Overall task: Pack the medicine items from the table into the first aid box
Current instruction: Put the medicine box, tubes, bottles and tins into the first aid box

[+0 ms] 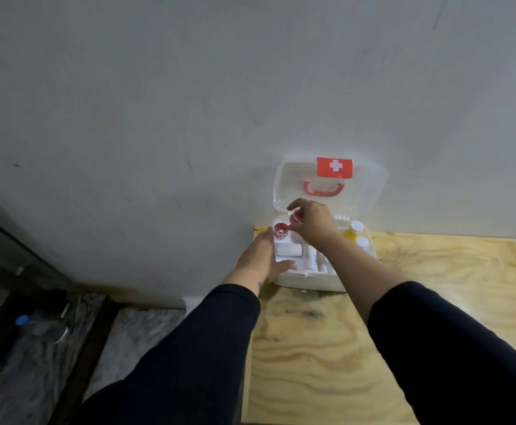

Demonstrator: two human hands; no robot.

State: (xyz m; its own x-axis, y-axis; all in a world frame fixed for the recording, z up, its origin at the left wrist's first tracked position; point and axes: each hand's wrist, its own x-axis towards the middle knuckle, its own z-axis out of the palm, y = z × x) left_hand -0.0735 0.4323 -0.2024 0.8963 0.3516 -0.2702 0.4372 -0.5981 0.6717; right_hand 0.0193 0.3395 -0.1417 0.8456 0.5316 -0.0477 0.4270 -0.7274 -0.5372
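Right now the right hand [312,223] pinches a small red-capped bottle [297,216] over the back of the open first aid box [309,280]. Its left hand [261,256] lies flat with straight fingers on the box's left side. Another red cap [280,229], a white roll [289,250] and a yellow bottle [351,233] sit inside. The box stands on a wooden table [373,332] by the wall [189,102].

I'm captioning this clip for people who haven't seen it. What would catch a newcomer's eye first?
The open first aid box at the wooden table's far left corner, its clear lid with a red cross label upright against the wall. Above it, the right hand holds a small red-capped item, and the left hand steadies the box's left side.
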